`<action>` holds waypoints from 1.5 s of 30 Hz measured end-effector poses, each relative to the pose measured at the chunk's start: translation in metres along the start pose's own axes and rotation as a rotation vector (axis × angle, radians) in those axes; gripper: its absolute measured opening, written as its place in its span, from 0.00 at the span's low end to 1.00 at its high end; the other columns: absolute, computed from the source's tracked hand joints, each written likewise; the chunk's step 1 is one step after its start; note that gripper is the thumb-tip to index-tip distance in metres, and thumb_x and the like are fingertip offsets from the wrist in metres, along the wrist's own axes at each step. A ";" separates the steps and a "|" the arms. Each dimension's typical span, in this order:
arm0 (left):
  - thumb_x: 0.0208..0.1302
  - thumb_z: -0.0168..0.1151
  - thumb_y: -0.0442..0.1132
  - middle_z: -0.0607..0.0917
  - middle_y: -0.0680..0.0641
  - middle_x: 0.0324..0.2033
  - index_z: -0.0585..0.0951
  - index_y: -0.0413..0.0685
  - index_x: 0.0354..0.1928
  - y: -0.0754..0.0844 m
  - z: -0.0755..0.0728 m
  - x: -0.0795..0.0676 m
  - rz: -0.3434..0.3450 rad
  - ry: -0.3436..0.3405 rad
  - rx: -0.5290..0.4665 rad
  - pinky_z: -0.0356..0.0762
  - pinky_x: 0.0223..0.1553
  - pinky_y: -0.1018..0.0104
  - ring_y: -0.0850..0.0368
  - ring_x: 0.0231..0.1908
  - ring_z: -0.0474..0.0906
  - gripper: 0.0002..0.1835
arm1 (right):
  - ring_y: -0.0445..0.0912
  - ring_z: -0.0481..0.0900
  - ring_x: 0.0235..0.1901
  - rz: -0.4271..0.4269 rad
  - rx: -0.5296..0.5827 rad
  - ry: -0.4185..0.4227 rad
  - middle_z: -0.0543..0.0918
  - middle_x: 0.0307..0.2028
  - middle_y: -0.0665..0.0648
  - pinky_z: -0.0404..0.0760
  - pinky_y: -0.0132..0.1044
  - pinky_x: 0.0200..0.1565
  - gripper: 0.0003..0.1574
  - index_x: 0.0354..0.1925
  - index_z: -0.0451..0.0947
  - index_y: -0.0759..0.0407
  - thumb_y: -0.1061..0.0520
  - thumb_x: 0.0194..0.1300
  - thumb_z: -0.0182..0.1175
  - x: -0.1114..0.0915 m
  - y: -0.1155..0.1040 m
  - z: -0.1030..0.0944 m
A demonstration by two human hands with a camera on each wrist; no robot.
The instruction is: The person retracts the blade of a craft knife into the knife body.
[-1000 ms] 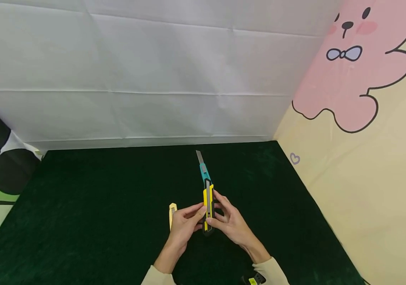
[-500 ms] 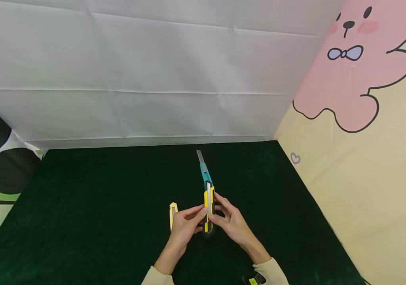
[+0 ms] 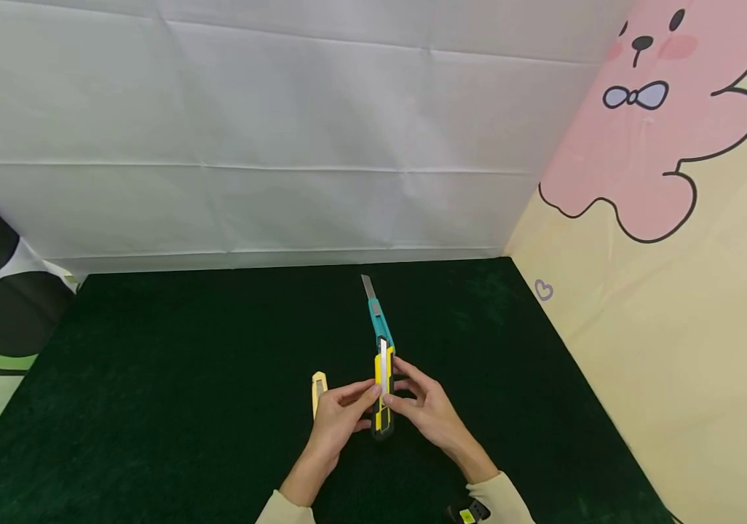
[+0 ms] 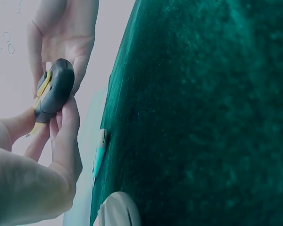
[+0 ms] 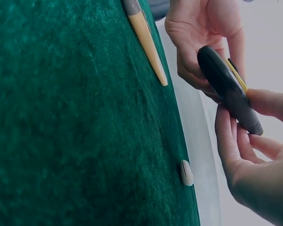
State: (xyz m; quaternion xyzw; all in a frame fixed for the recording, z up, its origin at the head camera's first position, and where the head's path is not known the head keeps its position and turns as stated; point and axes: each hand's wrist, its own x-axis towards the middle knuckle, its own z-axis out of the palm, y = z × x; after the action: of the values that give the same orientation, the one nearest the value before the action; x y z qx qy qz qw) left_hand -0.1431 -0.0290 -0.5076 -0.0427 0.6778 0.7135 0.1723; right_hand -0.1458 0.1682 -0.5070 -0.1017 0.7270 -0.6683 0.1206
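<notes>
Both hands hold a yellow and black utility knife (image 3: pixel 384 415) above the cloth, upright in the head view with its silver strip facing up. My left hand (image 3: pixel 334 426) pinches it from the left between thumb and fingers. From the right, my right hand (image 3: pixel 432 415) grips it, thumb near the strip and fingers along the far side. In both wrist views the knife's rounded black end (image 4: pixel 59 89) shows between the fingertips. A teal utility knife (image 3: pixel 380 320) with a long bared blade lies just beyond. Beside my left hand lies a pale yellow utility knife (image 3: pixel 318 386), partly hidden by it.
A dark green cloth (image 3: pixel 183 378) covers the table. A white sheet (image 3: pixel 282 145) hangs along the far edge, and a cream wall (image 3: pixel 675 327) with a pink bear stands at the right. A black and yellow-green object (image 3: pixel 467 515) sits beside the right sleeve.
The held knife has shifted slightly toward the person, and more of the teal knife shows beyond it. The right thumb has moved a little up along the held knife. The lying knives stay put.
</notes>
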 end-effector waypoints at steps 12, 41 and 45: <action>0.71 0.65 0.53 0.85 0.43 0.51 0.76 0.42 0.65 0.000 -0.003 -0.001 -0.005 -0.020 0.022 0.87 0.46 0.56 0.52 0.48 0.83 0.29 | 0.56 0.74 0.62 -0.026 0.013 -0.004 0.68 0.70 0.60 0.80 0.47 0.59 0.39 0.75 0.61 0.52 0.60 0.71 0.63 0.001 0.002 0.001; 0.74 0.62 0.46 0.84 0.42 0.47 0.77 0.36 0.60 -0.004 -0.004 -0.003 0.057 -0.032 0.156 0.86 0.46 0.57 0.54 0.44 0.83 0.23 | 0.55 0.79 0.57 -0.009 -0.049 -0.023 0.68 0.66 0.63 0.84 0.40 0.54 0.40 0.75 0.62 0.55 0.60 0.69 0.65 0.002 0.009 0.006; 0.74 0.62 0.44 0.84 0.42 0.47 0.76 0.34 0.60 -0.005 -0.006 -0.003 0.063 -0.034 0.177 0.86 0.46 0.57 0.53 0.44 0.84 0.23 | 0.55 0.79 0.56 -0.007 -0.057 -0.031 0.68 0.66 0.64 0.84 0.39 0.54 0.40 0.75 0.62 0.57 0.60 0.70 0.64 0.002 0.010 0.006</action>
State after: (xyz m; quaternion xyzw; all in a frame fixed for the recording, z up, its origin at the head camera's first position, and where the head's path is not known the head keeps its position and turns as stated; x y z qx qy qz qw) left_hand -0.1397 -0.0349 -0.5119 0.0060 0.7363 0.6563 0.1644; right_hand -0.1457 0.1623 -0.5178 -0.1178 0.7433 -0.6462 0.1268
